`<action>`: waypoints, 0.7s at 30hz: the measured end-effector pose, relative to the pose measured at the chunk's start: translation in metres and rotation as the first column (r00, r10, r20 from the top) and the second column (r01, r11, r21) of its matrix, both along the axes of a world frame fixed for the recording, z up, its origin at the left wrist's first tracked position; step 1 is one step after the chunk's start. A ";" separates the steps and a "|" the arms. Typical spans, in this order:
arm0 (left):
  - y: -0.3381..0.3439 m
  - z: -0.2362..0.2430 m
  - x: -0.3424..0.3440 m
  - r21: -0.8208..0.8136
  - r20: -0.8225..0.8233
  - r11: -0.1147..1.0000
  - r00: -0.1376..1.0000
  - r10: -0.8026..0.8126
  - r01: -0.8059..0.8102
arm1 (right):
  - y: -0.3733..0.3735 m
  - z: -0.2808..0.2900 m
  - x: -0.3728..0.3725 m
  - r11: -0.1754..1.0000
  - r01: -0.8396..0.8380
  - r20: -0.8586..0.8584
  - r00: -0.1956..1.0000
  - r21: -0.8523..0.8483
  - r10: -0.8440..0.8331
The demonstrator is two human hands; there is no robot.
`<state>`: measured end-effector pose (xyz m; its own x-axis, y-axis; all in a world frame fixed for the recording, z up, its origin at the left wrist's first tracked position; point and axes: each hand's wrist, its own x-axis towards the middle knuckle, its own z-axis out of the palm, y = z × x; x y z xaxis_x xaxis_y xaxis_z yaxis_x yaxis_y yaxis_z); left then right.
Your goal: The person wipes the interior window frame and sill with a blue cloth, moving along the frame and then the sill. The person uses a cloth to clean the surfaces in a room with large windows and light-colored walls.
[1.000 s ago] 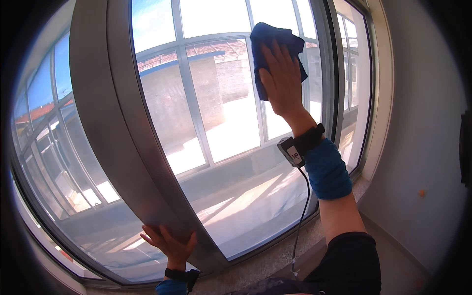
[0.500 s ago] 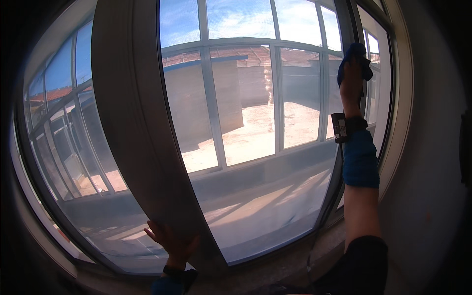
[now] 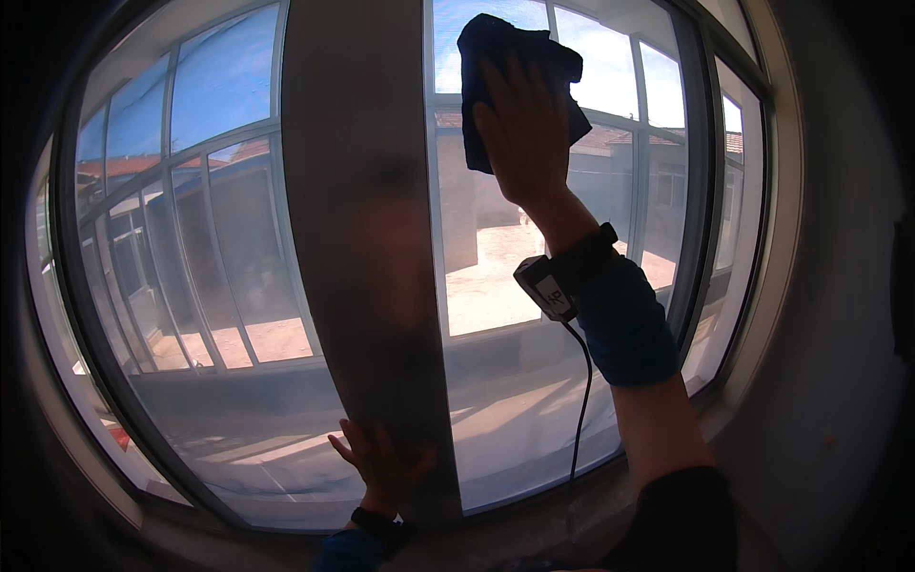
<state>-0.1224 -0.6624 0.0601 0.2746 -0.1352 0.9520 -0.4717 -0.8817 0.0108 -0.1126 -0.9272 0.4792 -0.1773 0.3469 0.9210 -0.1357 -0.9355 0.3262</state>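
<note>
Cloth (image 3: 496, 67), dark blue and soft, sits high on the right pane of the window (image 3: 534, 286), pinned flat to the glass under my right hand (image 3: 524, 133), fingers together and spread over its middle, not gripping. I judge it light and limp, likely to bunch or slip down if I ease off, so a broad palm on its centre suits it best. My left hand (image 3: 381, 462) rests low on the grey frame post (image 3: 362, 238), fingers slightly apart, holding nothing.

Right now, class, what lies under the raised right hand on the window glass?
A dark blue cloth pressed flat against the glass pane by the right hand; the cloth's middle is covered.
</note>
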 end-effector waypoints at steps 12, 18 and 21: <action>0.000 0.011 -0.018 0.034 -0.025 0.997 0.998 -0.065 0.065 | 0.004 0.048 -0.015 0.977 -0.031 -0.029 0.999 -0.211 0.026; -0.005 0.009 -0.012 0.015 0.033 1.000 0.999 0.025 -0.026 | -0.136 0.086 -0.020 0.955 0.225 0.152 0.969 -0.196 -0.197; -0.007 0.011 -0.010 0.002 0.038 0.999 0.998 0.042 -0.042 | -0.219 0.094 -0.022 0.941 0.299 0.197 0.944 -0.160 -0.266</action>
